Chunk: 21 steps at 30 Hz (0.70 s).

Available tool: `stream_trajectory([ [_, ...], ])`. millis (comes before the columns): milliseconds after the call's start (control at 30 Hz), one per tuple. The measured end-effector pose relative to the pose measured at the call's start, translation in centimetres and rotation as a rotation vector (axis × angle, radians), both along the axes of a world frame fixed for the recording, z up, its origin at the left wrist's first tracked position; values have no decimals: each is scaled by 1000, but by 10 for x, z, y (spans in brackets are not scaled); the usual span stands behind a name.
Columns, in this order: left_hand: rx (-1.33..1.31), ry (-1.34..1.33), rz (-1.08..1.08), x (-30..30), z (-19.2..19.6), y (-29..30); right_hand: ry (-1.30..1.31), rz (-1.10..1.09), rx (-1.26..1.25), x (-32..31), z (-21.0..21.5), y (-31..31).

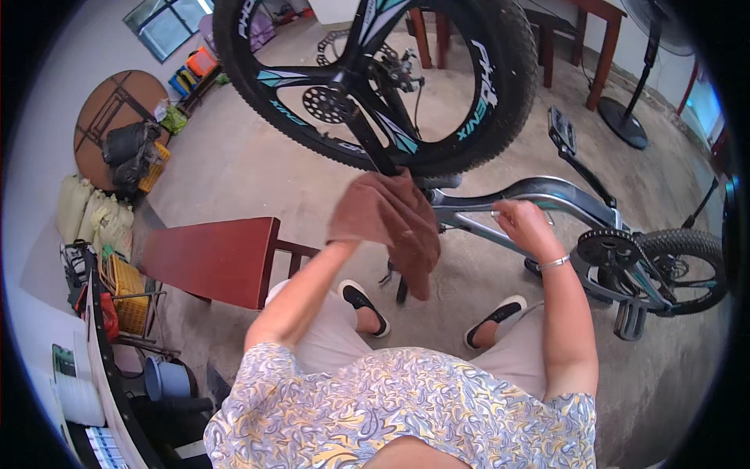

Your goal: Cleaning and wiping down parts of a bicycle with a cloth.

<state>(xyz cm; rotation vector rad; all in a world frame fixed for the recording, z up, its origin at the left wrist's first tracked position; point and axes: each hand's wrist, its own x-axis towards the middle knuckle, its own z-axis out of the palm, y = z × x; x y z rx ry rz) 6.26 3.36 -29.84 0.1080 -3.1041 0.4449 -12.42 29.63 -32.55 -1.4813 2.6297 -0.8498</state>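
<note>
A bicycle appears to stand upside down, its front wheel (500, 148) raised in front of me and its silver-grey frame (558, 190) running to the right. A brown cloth (414, 227) drapes over the fork's lower end near the frame. Beneath that cloth my left hand is mostly hidden, bunching the fabric; only the left wrist (345, 245) shows. My right hand (525, 225), with a bracelet at its wrist, is over the frame tube with its fingers curled. Whether those fingers touch the tube or hold anything is hidden.
A red-brown wooden bench (215, 262) stands at my left. The crank (605, 246) and rear wheel (680, 270) extend right. Farther off are a standing fan (625, 121), a folded round table (117, 98) and wooden furniture legs. Yellow crates (125, 293) and a blue bucket (168, 379) lie left.
</note>
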Motion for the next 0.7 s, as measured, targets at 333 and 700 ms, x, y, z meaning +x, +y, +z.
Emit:
stream_trajectory([
  [333,173,607,-202,-55,24,45,-92,194,-255,37,10,-73],
  [700,666,206,-302,-29,30,16,-572,132,30,33,-17,-104],
])
